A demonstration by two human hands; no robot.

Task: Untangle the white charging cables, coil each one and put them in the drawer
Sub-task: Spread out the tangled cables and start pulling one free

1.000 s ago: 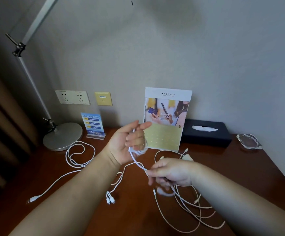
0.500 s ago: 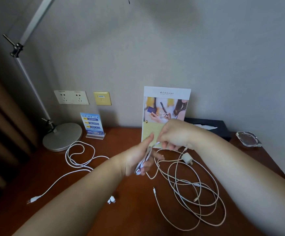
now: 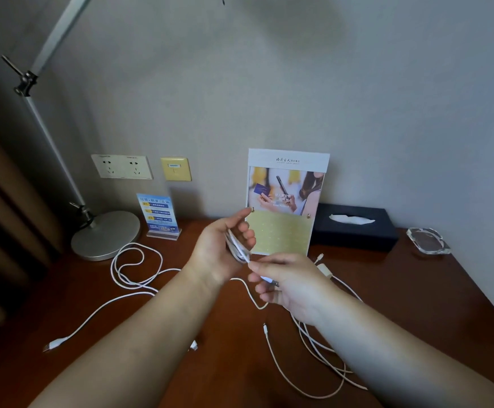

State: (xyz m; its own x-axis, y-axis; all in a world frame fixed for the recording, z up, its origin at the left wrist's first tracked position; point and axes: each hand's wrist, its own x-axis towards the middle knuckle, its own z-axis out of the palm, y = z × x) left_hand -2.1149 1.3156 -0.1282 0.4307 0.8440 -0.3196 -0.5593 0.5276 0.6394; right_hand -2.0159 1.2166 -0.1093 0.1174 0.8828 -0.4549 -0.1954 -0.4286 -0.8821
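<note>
Just before the card (image 3: 287,231), a small coil (image 3: 236,245) is gripped in the curled left hand (image 3: 219,248) — its tail pinched by the right hand (image 3: 296,287); other cables (image 3: 121,280) are strewn on the desk (image 3: 416,290), nearer than the card.

Glossy reddish wood desk (image 3: 416,290), brushed-metal lamp base (image 3: 106,235), clear glass ashtray (image 3: 428,240).

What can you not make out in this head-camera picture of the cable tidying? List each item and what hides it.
Head view:
Drawer: outside the frame.
Coil in the left hand: loop count hidden by curled fingers.
Cable end pinched by the right hand: connector type blurred.
Loose cables on the desk: partly covered by the right forearm, count unclear.
Blue sign: print too small.
</note>
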